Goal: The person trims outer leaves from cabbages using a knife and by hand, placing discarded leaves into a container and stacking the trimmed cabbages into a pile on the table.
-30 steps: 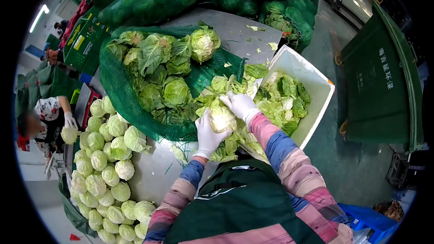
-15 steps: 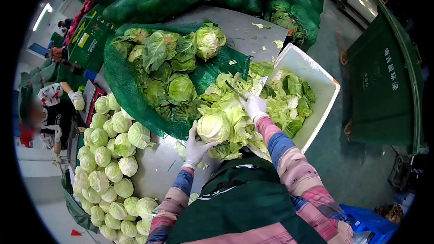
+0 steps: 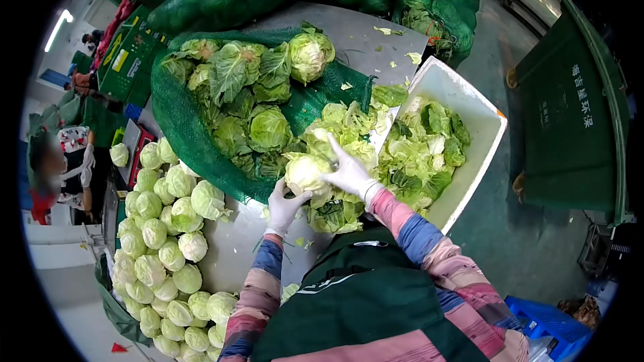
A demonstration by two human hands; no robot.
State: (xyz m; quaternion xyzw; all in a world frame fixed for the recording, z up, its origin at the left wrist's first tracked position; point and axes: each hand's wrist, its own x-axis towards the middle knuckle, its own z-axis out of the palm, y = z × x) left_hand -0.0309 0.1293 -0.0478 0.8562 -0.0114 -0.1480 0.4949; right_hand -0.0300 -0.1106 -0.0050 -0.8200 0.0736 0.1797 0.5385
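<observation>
Cabbage head (image 3: 303,172), pale and round, sits at the near edge of the steel table (image 3: 349,43), just in front of the open green net sack (image 3: 176,124) and close against the person's chest. Both gloved hands are on it. The left hand (image 3: 284,202) cups it from below and from the left, fingers curled up around its side. The right hand (image 3: 349,171) lies over its right flank, fingers spread, one stretched toward the top. Being nearly a ball, the head shows no clear long axis (its stalk end is hidden). Neither hand is nearer than the other: both touch it.

Loose outer leaves (image 3: 339,211) lie heaped right of and under the cabbage. Beyond them, further right, stands a white foam box (image 3: 469,104) part filled with more trimmings. Left of the cabbage, a pile of trimmed pale heads (image 3: 161,241) covers the table's left end, where another person (image 3: 70,167) in white gloves stands.

Well to the right of the box is a large green bin (image 3: 570,127) with white Chinese characters running down its side; they are too small for me to read with confidence. Yellow labels on the green crates (image 3: 124,50) behind the sack are illegible.
</observation>
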